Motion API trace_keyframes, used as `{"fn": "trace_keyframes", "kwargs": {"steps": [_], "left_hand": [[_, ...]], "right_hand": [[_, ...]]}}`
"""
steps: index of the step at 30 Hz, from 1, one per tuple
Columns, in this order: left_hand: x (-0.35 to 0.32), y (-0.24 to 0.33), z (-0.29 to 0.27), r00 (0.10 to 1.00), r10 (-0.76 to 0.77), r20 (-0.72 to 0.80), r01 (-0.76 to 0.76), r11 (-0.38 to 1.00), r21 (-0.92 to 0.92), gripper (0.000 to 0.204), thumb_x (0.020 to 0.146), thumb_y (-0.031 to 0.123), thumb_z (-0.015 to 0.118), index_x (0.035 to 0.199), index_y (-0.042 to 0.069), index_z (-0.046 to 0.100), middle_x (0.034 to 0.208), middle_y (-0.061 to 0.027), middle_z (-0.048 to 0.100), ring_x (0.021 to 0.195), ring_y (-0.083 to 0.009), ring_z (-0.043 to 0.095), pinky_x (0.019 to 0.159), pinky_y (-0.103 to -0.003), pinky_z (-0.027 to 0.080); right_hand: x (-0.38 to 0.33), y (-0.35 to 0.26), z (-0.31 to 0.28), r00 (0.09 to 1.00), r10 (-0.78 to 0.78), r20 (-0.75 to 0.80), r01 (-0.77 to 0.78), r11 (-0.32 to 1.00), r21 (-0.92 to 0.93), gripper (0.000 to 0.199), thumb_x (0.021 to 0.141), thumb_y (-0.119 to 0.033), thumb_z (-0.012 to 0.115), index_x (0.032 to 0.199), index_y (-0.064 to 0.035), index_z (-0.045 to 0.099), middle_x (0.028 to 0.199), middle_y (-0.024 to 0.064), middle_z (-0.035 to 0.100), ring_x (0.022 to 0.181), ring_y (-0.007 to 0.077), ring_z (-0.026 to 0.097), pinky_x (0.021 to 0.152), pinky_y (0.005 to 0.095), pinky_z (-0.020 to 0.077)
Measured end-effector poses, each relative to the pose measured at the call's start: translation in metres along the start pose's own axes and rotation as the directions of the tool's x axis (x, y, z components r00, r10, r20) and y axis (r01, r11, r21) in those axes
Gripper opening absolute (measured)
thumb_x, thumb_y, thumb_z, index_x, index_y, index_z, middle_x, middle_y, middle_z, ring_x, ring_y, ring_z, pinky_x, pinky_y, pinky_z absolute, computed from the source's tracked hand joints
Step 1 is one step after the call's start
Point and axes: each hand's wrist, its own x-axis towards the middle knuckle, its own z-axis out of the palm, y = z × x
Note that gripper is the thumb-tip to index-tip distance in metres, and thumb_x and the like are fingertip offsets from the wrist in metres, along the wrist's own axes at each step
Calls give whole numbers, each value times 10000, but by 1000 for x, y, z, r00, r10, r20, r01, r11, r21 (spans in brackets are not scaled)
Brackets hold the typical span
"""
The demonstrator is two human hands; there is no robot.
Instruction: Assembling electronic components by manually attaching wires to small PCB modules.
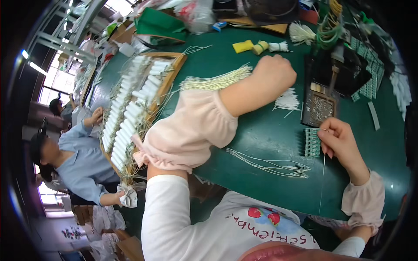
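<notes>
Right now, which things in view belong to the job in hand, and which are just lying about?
Likely the job:
thin wire, in the right hand's grip
green circuit-board strip, beside that hand
short white wires, near the left hand

Likely just lying about:
clear plastic bag, at the table's far side
small blue box, beside the bag

White long-sleeved shirt (164, 217), red-and-blue fruit print (272, 217), dark lettering (246, 225), pale pink oversleeves (187, 126), gathered elastic-looking ends (170, 163)

glossy tabletop (257, 141), matt cloth sleeve (187, 126), circuit boards (312, 143) (rough)
</notes>
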Motion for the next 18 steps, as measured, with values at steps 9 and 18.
{"fn": "trace_keyframes", "kwargs": {"steps": [9,18], "left_hand": [[-19,-36,-21,999,39,-3,-39,998,-50,141,729,8,574,852,37,637,761,-160,630,766,-334,647,635,-408,528],[-31,-39,-30,969,35,-243,-49,998,-50,60,777,39,578,830,36,603,830,-145,647,751,-324,648,611,-412,516]], "right_hand": [[22,2,26,998,-60,-19,61,995,73,131,900,-130,588,816,-36,553,567,-1,539,425,27,428,400,170,305],[21,-5,33,999,-47,-9,48,992,116,139,897,-153,612,833,-42,560,584,-8,561,428,21,446,380,173,296]]}}
